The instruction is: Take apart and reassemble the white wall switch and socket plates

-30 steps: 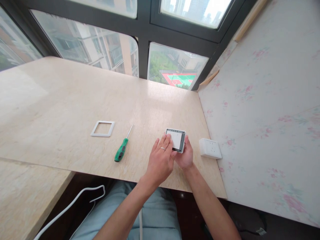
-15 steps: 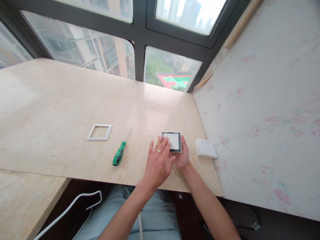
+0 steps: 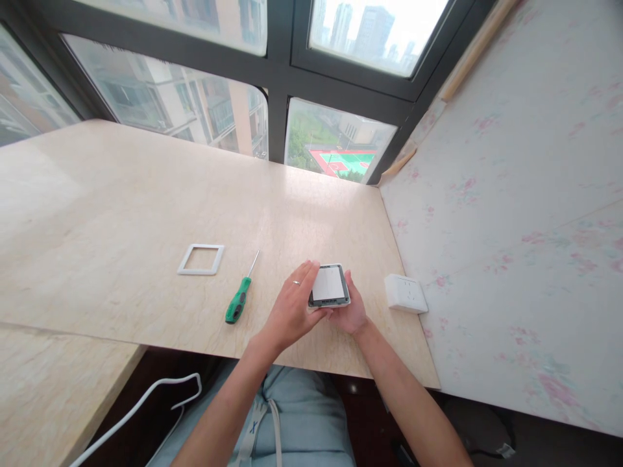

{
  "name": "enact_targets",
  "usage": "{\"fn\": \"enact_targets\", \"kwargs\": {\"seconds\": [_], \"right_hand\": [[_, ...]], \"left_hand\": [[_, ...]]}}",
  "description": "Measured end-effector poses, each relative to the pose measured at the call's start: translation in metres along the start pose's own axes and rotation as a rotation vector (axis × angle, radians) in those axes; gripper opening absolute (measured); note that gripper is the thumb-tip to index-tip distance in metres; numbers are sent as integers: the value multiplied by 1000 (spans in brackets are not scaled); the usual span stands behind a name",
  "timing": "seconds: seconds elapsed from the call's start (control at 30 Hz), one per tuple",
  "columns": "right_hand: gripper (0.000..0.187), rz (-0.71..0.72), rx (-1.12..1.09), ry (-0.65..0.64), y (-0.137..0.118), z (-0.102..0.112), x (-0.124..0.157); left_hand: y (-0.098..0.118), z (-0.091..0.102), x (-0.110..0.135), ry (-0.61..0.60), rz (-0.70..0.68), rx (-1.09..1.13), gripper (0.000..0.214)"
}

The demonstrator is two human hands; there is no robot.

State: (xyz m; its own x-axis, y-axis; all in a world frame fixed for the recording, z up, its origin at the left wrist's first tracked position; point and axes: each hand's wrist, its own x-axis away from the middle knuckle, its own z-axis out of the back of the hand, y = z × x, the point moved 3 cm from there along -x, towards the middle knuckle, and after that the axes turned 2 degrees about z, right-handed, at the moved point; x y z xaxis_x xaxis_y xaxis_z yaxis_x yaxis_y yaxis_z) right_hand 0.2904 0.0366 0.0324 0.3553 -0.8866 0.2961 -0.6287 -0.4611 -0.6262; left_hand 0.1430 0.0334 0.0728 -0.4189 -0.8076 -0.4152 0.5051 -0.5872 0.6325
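Note:
Both hands hold a wall switch [image 3: 328, 284] with a broad white panel and a dark grey surround. My left hand [image 3: 291, 303], with a ring on one finger, grips its left side, the thumb at the near edge. Its right side rests in my right hand [image 3: 353, 310], the thumb along the edge and the other fingers mostly hidden beneath. To the left lies a green-handled screwdriver [image 3: 238, 301], its tip pointing away from me. Farther left, a white rectangular cover frame [image 3: 217, 261] lies flat on the stone-look counter [image 3: 146, 207].
A white socket box [image 3: 405, 293] sits at the counter's right edge against the flowered wall [image 3: 511, 246]. Dark-framed windows [image 3: 277, 117] stand along the back. A white cable [image 3: 141, 403] hangs below the counter's front edge at the left.
My left hand has shifted from lying across the switch's face to gripping its left side. The switch has turned, with its slotted edge now toward me. The view has shifted slightly.

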Motion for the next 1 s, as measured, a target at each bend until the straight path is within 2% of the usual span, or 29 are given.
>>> {"fn": "enact_targets", "kwargs": {"seconds": [0.23,0.37,0.5,0.57,0.83,1.0], "right_hand": [[50,79,168,45,2,5,-5],[38,277,252,128,-5,10,-5],[43,484,359,173,-16,13,-3],[46,536,458,189,-19,14,-1],[43,485,827,141,-7,23,-3],[43,491,776,177,-8,24,-5]], "left_hand": [[-17,9,-2,-58,66,105,91],[-23,11,-1,-72,74,120,91],[-31,9,3,-103,93,117,92],[-35,6,5,-118,102,117,93],[-46,-2,10,-174,92,161,95],[-50,-4,11,-171,92,178,94]]}}
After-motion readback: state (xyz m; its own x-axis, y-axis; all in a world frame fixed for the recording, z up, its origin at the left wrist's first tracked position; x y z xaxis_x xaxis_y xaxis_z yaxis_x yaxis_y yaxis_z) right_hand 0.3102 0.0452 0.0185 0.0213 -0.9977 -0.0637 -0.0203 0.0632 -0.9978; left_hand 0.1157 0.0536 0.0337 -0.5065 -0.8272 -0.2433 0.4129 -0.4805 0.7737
